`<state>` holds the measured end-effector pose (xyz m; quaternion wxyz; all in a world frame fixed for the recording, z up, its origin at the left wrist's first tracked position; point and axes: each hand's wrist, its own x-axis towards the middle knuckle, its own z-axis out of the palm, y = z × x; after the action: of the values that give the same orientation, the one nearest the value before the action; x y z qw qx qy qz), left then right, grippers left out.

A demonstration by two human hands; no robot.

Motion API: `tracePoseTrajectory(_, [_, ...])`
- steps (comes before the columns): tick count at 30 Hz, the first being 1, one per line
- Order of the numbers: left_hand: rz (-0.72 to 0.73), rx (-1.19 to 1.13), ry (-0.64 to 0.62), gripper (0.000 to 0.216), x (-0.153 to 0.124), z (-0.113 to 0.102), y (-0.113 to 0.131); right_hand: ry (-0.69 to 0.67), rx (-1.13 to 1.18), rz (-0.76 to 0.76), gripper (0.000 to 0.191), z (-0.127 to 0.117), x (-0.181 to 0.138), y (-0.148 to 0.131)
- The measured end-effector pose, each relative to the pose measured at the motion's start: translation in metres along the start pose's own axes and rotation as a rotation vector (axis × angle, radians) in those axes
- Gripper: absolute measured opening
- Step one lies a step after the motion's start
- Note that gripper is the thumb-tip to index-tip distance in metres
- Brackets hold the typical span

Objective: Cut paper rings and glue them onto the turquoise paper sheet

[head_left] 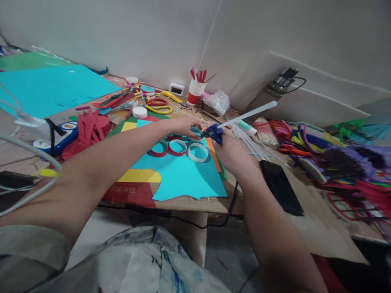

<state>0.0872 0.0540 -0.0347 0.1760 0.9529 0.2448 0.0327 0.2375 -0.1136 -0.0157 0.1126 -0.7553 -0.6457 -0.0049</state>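
Note:
My right hand (232, 154) grips a blue glue gun (214, 132) with a long white glue stick (249, 114) poking out behind it. The gun's nozzle points left at a paper ring held down by my left hand (185, 126), whose fingers are curled over it. Three more paper rings lie just in front on a cyan sheet (183, 175): two red-edged rings (168, 147) and a white one (198, 152). The ring under my left hand is mostly hidden.
A black phone (281, 186) lies right of my right arm. Pipe cleaners (332, 158) pile up at the right. Scissors (159, 109), tape rolls, a red-and-white cup (195, 92) and red paper scraps (88, 130) crowd the back and left. A black cord (220, 221) hangs off the table edge.

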Motion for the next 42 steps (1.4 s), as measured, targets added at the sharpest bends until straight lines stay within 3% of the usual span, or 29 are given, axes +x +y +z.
tracePoseTrajectory(22, [-0.015, -0.04, 0.016, 0.058, -0.003, -0.002, 0.003, 0.048, 0.126, -0.013, 0.034, 0.011, 0.013, 0.002])
tracePoseTrajectory(42, [0.018, -0.045, 0.032, 0.053, -0.002, 0.0, 0.001, 0.014, 0.095, -0.014, 0.03, 0.009, 0.015, -0.004])
